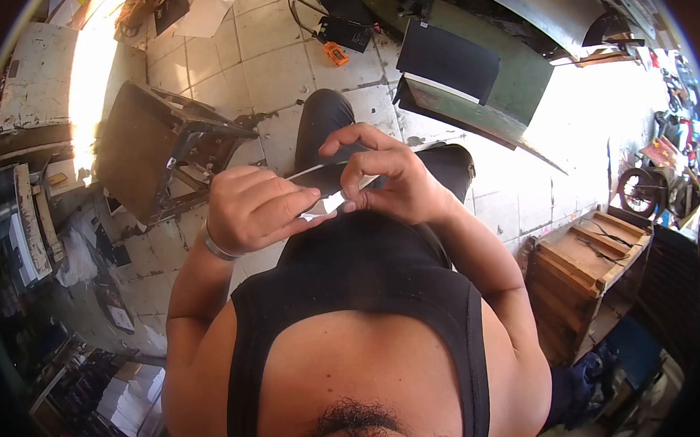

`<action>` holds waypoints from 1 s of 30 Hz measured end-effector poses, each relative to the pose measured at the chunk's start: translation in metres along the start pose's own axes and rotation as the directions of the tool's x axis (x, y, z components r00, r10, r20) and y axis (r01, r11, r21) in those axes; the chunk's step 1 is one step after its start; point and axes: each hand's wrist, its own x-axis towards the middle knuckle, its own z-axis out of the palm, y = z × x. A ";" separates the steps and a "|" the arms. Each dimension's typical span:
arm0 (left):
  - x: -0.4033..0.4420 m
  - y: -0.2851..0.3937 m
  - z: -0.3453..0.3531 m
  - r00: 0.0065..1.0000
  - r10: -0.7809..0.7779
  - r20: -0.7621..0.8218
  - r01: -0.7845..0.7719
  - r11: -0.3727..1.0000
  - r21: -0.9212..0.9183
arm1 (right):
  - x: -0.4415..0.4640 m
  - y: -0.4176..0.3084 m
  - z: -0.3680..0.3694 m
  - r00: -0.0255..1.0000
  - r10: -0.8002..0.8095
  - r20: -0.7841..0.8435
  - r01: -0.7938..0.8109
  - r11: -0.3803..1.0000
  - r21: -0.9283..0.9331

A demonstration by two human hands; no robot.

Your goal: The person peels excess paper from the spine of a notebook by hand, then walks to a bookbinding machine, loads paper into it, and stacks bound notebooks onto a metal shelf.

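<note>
A small white piece (333,203), perhaps paper, spans the gap between my two hands above my lap. My left hand (259,207) pinches its left end between thumb and fingers, with a band round the wrist. From the other side my right hand (388,177) grips the piece with thumb and index finger, its other fingers curled and raised. A thin pale edge shows behind the fingers; what it belongs to is unclear.
A dark stool (136,152) stands on the tiled floor at left. An orange object (336,54) lies ahead. A green metal machine (523,85) is at upper right, a wooden crate (577,258) at right, and a small wheel (640,192) beyond it.
</note>
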 end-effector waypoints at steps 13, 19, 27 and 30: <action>0.000 -0.009 -0.014 0.981 -0.173 -0.084 0.158 0.974 -0.165 | 0.002 0.005 -0.010 0.997 -0.045 0.057 0.038 0.993 0.113; -0.010 -0.019 -0.033 0.977 -0.132 -0.166 0.108 0.984 -0.144 | -0.033 0.020 -0.059 0.983 0.183 -0.032 -0.185 0.979 -0.087; -0.003 -0.016 -0.045 0.982 0.010 -0.188 -0.015 1.000 -0.026 | -0.104 0.058 -0.080 0.724 0.658 -0.209 -0.575 0.408 -0.709; 0.001 -0.015 -0.043 0.983 0.036 -0.179 -0.041 0.999 -0.024 | -0.097 0.045 -0.072 0.791 0.544 -0.280 -0.592 0.567 -0.572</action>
